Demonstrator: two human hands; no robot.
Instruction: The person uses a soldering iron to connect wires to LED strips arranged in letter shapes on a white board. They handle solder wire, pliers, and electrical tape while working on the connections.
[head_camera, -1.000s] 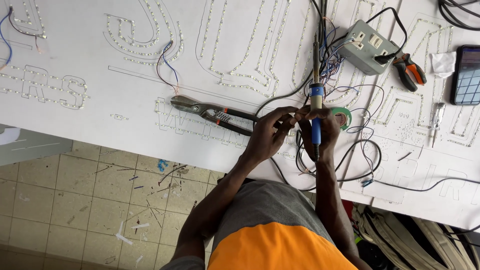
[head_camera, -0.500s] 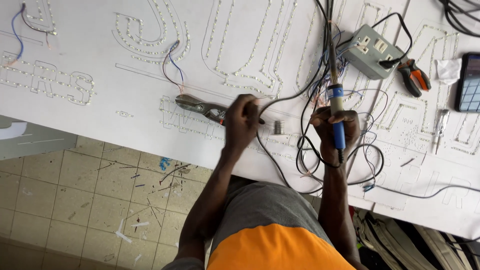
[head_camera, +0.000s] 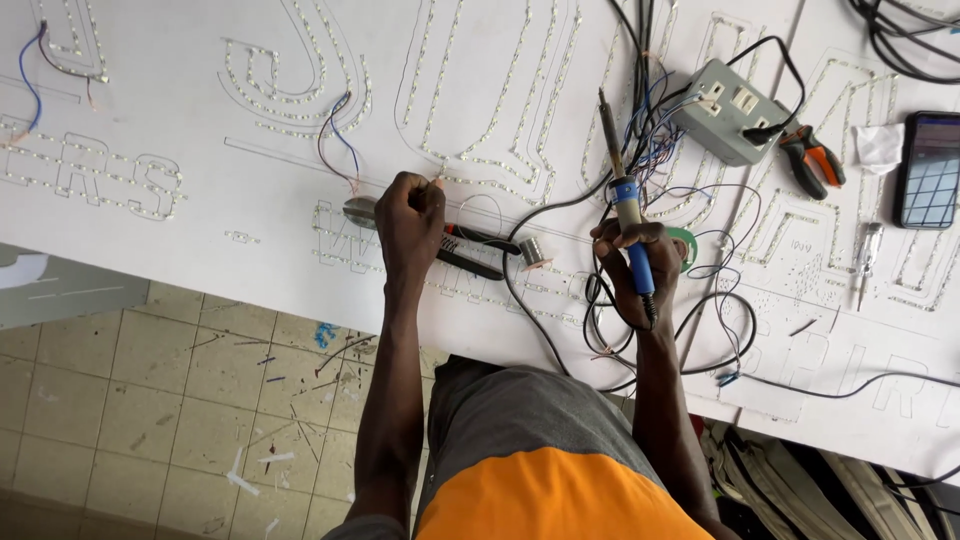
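- The left hand (head_camera: 410, 215) is closed, its fingertips pinched together at the thin wire end beside the dotted letter outlines on the large white sign board (head_camera: 180, 90); what it pinches is too small to tell.
- Under this hand lie the grey metal pliers with red and black handles (head_camera: 470, 250), flat on the board, handles pointing to the right.
- The small silver spool of solder wire (head_camera: 534, 251) stands just beside the handle ends.
- The right hand (head_camera: 635, 265) is closed around the blue-handled soldering iron (head_camera: 625, 200), which it holds with the metal tip pointing away from the person and up off the board.
- A tangle of black cables (head_camera: 700, 330) lies around the right hand.
- The grey plastic socket box (head_camera: 725, 112) sits farther up on the board, with the orange-handled pliers (head_camera: 812, 160) near it.
- A dark smartphone with lit screen (head_camera: 930, 170) lies at the right edge, and a small clear-handled screwdriver (head_camera: 866, 262) is below it.
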